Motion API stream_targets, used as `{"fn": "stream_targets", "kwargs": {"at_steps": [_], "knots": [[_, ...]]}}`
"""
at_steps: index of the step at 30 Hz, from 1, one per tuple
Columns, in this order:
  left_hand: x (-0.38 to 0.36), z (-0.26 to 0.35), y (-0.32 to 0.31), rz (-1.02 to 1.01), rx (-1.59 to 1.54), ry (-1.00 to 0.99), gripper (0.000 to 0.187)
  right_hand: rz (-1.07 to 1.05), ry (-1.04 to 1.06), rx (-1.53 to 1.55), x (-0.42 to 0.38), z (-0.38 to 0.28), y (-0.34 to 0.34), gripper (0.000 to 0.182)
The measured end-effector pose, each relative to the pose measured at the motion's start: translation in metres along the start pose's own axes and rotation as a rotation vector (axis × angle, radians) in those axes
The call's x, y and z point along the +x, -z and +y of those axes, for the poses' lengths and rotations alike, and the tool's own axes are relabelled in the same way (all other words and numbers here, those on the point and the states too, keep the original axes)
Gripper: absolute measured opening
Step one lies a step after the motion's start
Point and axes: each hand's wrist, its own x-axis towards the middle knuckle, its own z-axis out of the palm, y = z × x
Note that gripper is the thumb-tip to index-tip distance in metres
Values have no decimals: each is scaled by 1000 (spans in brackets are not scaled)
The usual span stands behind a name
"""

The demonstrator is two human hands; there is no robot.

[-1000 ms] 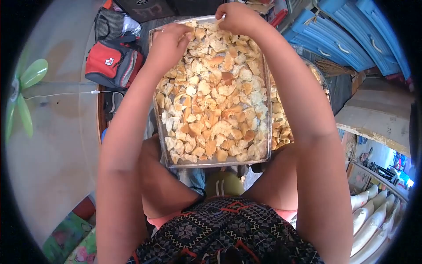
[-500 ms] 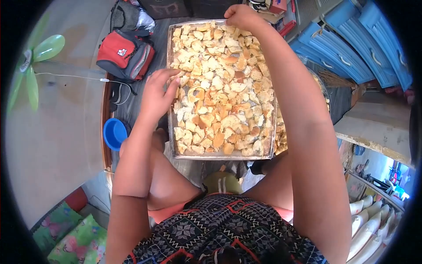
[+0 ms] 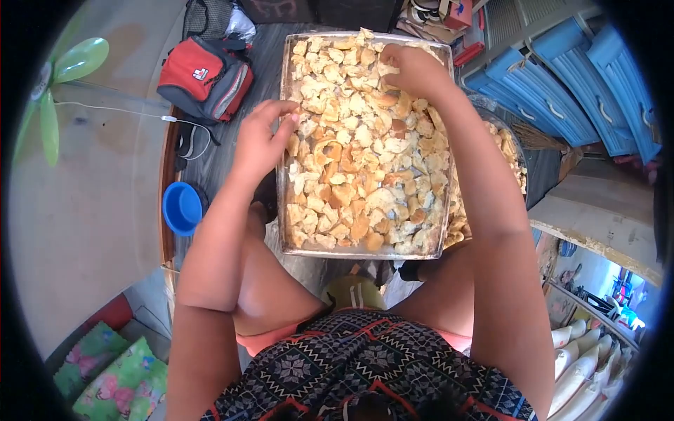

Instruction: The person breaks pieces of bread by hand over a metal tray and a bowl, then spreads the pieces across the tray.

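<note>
A large metal baking tray point(image 3: 365, 253) rests over my knees, covered with torn bread pieces point(image 3: 344, 193), pale inside and golden brown on the crust. At the tray's left rim is my left hand point(image 3: 265, 139), thumb and forefinger bent over the edge around a small pale piece. Its other fingers are partly hidden. Over the upper right part of the tray, my right hand point(image 3: 420, 72) has its fingertips curled down on a bread piece. More bread pieces point(image 3: 504, 144) lie in a wide round container, partly covered by my right forearm.
On the floor at the left are a red and grey backpack point(image 3: 203, 77) and a blue bowl point(image 3: 182, 208). A green fan point(image 3: 53, 91) stands far left, its cable running to the right. Blue drawers point(image 3: 540, 91) and a straw broom point(image 3: 537, 135) are at the right.
My right hand has moved from the tray's far edge down over the bread pieces. The tray appears slightly farther right, and my left hand has shifted a little right and up with it.
</note>
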Motion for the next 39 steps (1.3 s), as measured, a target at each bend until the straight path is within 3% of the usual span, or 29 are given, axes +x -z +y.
{"fn": "stream_targets", "kwargs": {"at_steps": [3,5,9,11,13,15,17,18,23,26,29,31,34,37,39], "knots": [[0,-4,-3,23,-23,-21,17,144,129,-55,-13,12,-7,28],[-1,-7,-5,37,-21,-52,17,65,-134,287,-24,0,10,27],[-2,-8,-4,48,-23,-41,16,-13,-59,389,-33,16,-6,24],[-2,-11,-5,41,29,-47,18,166,-90,292,-36,8,-2,17],[-2,-14,-8,58,65,-36,27,185,-109,242,-26,13,-7,21],[-6,-17,-16,69,106,-30,36,457,40,65,-14,12,-15,22],[-8,-22,-29,105,132,79,57,410,57,101,9,8,-21,29],[-8,-16,-28,-33,130,155,70,433,118,56,23,11,-28,35],[-14,-13,-52,-130,193,122,72,392,244,-142,67,7,-59,53],[-15,-6,-60,-192,289,87,72,-10,-2,-274,55,-23,-53,64],[-14,-4,-62,-142,296,110,72,166,136,-284,36,-35,-64,63],[-15,-6,-63,-191,311,98,71,81,118,-319,25,-36,-74,63],[-13,-7,-64,-154,363,65,69,267,146,-241,15,-40,-73,63],[-17,-6,-66,-56,363,4,67,193,107,-339,-2,-54,-69,63],[-19,-6,-65,-210,411,-9,65,126,88,-381,-15,-54,-79,61]]}}
